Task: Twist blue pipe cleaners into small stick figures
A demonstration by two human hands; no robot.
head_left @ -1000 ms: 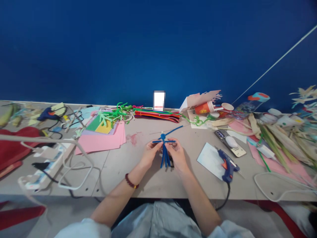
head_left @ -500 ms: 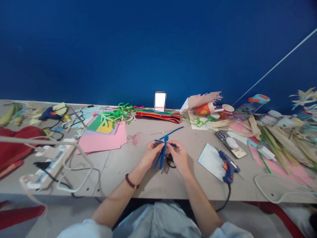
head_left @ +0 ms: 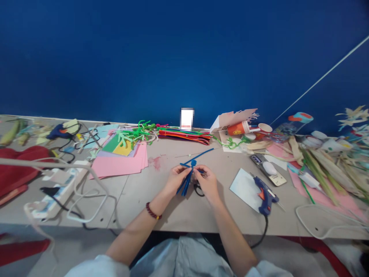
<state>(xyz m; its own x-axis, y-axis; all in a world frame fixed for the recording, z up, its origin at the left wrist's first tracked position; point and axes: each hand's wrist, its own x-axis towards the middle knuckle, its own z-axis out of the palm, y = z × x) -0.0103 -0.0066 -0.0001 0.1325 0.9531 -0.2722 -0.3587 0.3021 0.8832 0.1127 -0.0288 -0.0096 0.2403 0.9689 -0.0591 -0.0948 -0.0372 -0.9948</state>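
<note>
Between my hands is a small figure of blue pipe cleaners [head_left: 193, 163], with a coiled round head on top and several strands hanging down. My left hand [head_left: 178, 179] pinches it from the left, thumb and fingers closed at its middle. On the other side my right hand [head_left: 206, 180] grips it near the neck, fingertips pressed together. Behind the figure a loose blue pipe cleaner [head_left: 206, 153] lies slanted on the table. Under my right hand the black loop handle of a tool [head_left: 198, 190] shows; the rest of it is hidden.
Bundled coloured pipe cleaners [head_left: 184, 137] lie along the wall. Pink paper [head_left: 115, 165] and a power strip [head_left: 62, 190] are on the left. To the right are a blue glue gun [head_left: 266, 196], a phone [head_left: 279, 179], paper cups [head_left: 240, 128] and dried husks [head_left: 319, 169].
The hanging blue strands have swung slightly to the left and sit closer together. Both hands keep nearly the same place and hold.
</note>
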